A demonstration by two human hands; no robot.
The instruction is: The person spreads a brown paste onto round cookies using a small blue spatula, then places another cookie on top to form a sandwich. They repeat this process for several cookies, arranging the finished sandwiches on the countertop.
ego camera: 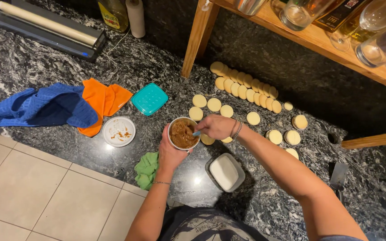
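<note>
A small white cup of brown caramel-like spread (183, 134) sits low in the middle of the view, just above the dark speckled tabletop (45, 58). The left hand (170, 154) wraps it from below and the left, fingers closed round its wall. The right hand (215, 126) comes in from the right, closed on a small utensil with a light blue handle (196, 133) whose tip dips over the cup's right rim; the utensil lies roughly level, pointing left into the spread. Both hands meet at the cup, the right nearer the pale round biscuits (214, 105) lying just above and to the right, some single, some overlapped in two rows (246, 87).

A white container of white powder (225, 172) sits just below the right wrist. Left of the cup lie a smeared white lid (119, 131), a teal square lid (149, 98), a green cloth (147, 169), and orange (103, 100) and blue cloths (45, 107). At the top stand a yellow oil bottle (112, 13) and a wooden shelf with glasses (318, 38).
</note>
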